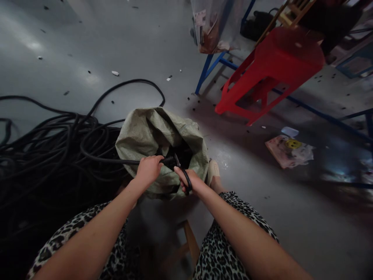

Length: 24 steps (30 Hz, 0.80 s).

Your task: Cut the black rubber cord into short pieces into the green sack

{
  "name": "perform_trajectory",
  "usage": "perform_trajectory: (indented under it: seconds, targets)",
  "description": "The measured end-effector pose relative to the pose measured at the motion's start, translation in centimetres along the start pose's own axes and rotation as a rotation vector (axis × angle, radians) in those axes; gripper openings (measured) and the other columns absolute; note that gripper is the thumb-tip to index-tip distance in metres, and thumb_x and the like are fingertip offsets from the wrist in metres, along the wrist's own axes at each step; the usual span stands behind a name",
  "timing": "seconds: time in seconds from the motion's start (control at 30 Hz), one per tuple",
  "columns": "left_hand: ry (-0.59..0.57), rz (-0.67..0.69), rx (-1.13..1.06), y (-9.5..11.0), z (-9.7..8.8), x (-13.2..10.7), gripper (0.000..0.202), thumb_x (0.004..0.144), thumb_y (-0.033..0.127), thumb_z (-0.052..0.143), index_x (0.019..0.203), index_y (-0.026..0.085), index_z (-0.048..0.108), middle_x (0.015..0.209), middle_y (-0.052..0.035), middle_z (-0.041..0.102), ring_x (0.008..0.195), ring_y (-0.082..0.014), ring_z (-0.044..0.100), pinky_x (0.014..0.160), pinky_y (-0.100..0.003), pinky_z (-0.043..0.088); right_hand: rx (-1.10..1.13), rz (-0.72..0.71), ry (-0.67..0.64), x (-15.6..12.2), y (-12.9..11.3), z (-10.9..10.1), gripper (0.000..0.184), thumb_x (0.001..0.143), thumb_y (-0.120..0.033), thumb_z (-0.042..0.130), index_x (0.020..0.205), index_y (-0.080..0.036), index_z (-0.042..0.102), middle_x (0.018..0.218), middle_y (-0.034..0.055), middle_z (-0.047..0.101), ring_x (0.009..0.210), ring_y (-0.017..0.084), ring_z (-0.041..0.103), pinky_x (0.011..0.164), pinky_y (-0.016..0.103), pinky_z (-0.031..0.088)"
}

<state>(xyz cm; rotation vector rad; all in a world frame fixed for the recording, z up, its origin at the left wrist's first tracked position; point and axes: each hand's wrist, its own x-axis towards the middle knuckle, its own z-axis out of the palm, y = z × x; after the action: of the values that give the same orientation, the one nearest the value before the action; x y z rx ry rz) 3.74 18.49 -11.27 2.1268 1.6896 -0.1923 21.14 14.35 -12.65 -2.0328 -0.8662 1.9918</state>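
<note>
My left hand [149, 168] is closed around a black cable [116, 160] that runs from the pile on the left toward the mouth of a pale green woven sack [145, 132]. My right hand [189, 182] grips black-handled scissors [182, 171], their blades at the cable's end just over the sack opening. Dark cut pieces lie inside the sack. Both hands sit close together above my knees.
A big tangle of black cable [49, 155] covers the floor at left. A red plastic stool [271, 66] and blue metal frame [210, 68] stand at upper right. A crumpled printed bag [288, 149] lies on the grey floor at right. A wooden stool [189, 241] shows between my legs.
</note>
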Motion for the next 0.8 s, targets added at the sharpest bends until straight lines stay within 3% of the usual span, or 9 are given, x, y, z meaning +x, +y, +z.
perform_trajectory:
  seconds: [0.33, 0.8]
  targets:
    - [0.031, -0.013, -0.021, 0.2, -0.2, 0.1, 0.032, 0.087, 0.026, 0.048, 0.116, 0.02, 0.062, 0.112, -0.0081, 0.069, 0.102, -0.0248, 0.062, 0.086, -0.036, 0.042, -0.033, -0.017, -0.074, 0.1, -0.1, 0.4, 0.05, 0.084, -0.062, 0.052, 0.076, -0.013, 0.056, 0.051, 0.002, 0.056, 0.037, 0.011, 0.053, 0.032, 0.018, 0.039]
    - [-0.001, 0.02, -0.025, 0.6, -0.4, 0.0, 0.033, 0.086, 0.024, 0.048, 0.115, 0.02, 0.063, 0.107, -0.0077, 0.07, 0.1, -0.0262, 0.062, 0.085, -0.038, 0.043, -0.082, -0.07, -0.132, 1.1, 0.7, 0.8, 0.053, 0.085, -0.063, 0.048, 0.08, -0.012, 0.061, 0.053, 0.0017, 0.057, 0.042, 0.012, 0.056, 0.037, 0.019, 0.041]
